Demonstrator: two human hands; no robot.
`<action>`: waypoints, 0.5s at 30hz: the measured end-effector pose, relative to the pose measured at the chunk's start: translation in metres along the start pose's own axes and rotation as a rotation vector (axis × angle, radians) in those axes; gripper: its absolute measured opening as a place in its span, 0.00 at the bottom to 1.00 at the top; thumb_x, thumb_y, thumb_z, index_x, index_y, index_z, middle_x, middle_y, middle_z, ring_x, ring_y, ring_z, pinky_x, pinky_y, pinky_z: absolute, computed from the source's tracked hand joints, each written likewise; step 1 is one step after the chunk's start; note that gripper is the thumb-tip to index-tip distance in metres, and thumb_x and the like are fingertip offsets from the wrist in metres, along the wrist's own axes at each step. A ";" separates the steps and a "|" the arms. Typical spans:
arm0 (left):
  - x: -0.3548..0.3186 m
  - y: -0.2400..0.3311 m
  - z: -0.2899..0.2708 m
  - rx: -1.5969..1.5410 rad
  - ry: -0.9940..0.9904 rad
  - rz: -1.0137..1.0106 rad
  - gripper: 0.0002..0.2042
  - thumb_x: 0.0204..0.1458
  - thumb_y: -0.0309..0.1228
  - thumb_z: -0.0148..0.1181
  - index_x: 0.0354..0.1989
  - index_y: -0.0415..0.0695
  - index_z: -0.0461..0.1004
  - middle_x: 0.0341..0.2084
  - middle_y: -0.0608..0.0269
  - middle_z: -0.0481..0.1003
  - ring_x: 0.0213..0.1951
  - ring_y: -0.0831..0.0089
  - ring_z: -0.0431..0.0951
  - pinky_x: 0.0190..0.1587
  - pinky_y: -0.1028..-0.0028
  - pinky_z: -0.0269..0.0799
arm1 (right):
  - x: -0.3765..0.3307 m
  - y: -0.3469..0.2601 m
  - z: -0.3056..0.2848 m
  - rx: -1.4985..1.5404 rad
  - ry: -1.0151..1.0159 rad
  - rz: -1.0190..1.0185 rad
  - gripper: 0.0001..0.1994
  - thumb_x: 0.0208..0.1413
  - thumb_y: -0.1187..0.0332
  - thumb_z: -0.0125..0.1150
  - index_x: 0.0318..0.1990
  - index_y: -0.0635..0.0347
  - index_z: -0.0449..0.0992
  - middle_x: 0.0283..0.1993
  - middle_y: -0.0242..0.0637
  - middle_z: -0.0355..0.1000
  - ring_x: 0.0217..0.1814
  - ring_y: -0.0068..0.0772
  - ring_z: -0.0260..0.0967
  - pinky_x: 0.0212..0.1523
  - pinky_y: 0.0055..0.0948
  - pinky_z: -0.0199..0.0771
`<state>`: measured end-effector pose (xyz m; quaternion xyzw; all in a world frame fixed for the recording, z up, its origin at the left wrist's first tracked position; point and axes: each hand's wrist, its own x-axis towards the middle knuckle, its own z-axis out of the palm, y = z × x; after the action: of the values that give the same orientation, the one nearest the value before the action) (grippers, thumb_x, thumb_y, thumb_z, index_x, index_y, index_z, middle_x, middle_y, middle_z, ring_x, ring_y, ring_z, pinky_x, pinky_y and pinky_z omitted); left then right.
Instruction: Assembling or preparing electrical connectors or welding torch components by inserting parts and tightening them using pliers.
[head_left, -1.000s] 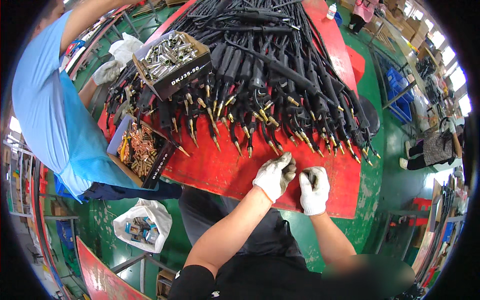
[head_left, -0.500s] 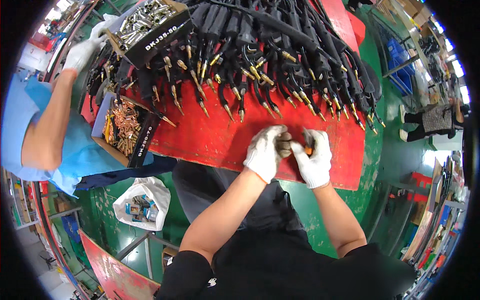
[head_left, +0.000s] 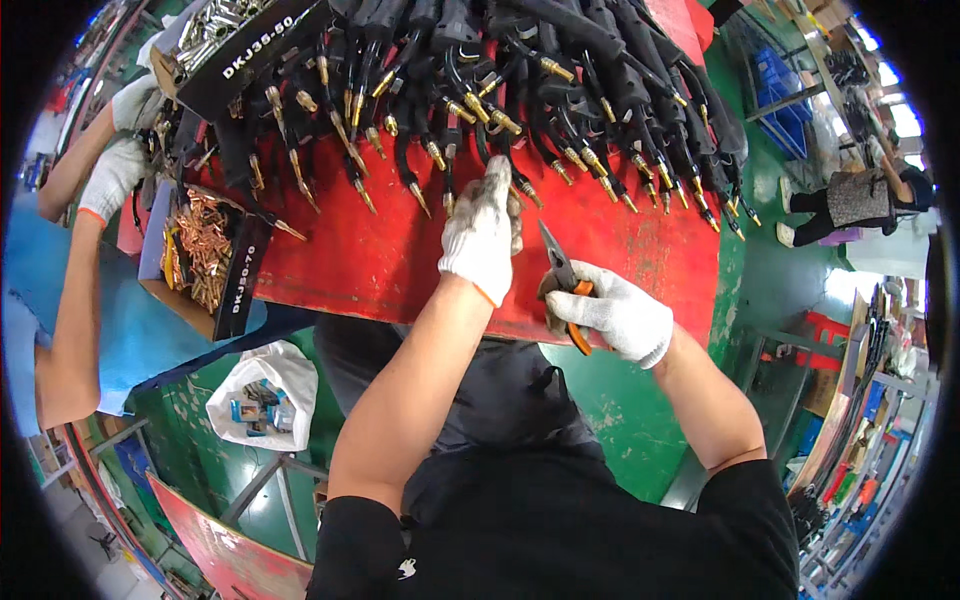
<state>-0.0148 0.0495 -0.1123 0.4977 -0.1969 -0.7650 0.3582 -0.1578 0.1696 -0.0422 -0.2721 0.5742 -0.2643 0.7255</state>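
Black welding torches [head_left: 620, 95] lie in a dense row across the far side of the red table [head_left: 380, 270], their brass-tipped necks toward me. My left hand [head_left: 482, 230], in a white knitted glove with grey-stained fingers, reaches up to these tips. Its fingers are closed at the neck of one torch near the middle, and the hand partly hides the grip. My right hand [head_left: 620, 312], gloved alike, is shut on a pair of pliers [head_left: 562, 270] with orange and black handles. The jaws point up and away, just above the tabletop, apart from the torches.
At the left stands a black box [head_left: 240, 285] of copper contact tips; another box [head_left: 262, 55] beyond it holds silvery nozzles. A co-worker's gloved hand [head_left: 115, 175] is beside them. On the green floor sits a white sack [head_left: 300, 385] with small packets inside.
My hands were together above the near table edge; now they are apart. The left has gone forward to the torch tips, and the right has turned the pliers. The co-worker's hands have moved nearer the boxes.
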 end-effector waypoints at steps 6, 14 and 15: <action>-0.003 0.005 -0.001 -0.106 -0.144 0.006 0.17 0.64 0.53 0.57 0.33 0.53 0.72 0.15 0.77 0.66 0.13 0.84 0.61 0.15 0.79 0.54 | 0.012 -0.004 -0.017 -0.198 -0.052 -0.033 0.10 0.65 0.64 0.62 0.47 0.59 0.74 0.36 0.26 0.72 0.34 0.17 0.66 0.34 0.23 0.69; 0.003 -0.002 -0.009 -0.232 -0.243 0.009 0.18 0.65 0.53 0.56 0.35 0.52 0.74 0.16 0.78 0.67 0.14 0.85 0.61 0.16 0.80 0.54 | 0.024 -0.027 -0.024 -0.319 -0.124 -0.057 0.11 0.65 0.66 0.62 0.50 0.61 0.74 0.38 0.29 0.71 0.41 0.21 0.69 0.45 0.27 0.72; 0.002 -0.002 -0.009 -0.234 -0.242 0.009 0.18 0.65 0.53 0.56 0.35 0.52 0.74 0.16 0.78 0.67 0.14 0.85 0.61 0.16 0.80 0.54 | 0.026 -0.028 -0.025 -0.326 -0.131 -0.071 0.11 0.64 0.67 0.62 0.50 0.61 0.74 0.38 0.29 0.71 0.41 0.21 0.69 0.45 0.27 0.72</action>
<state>-0.0078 0.0494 -0.1189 0.3559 -0.1505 -0.8354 0.3909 -0.1793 0.1295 -0.0453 -0.4229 0.5510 -0.1749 0.6978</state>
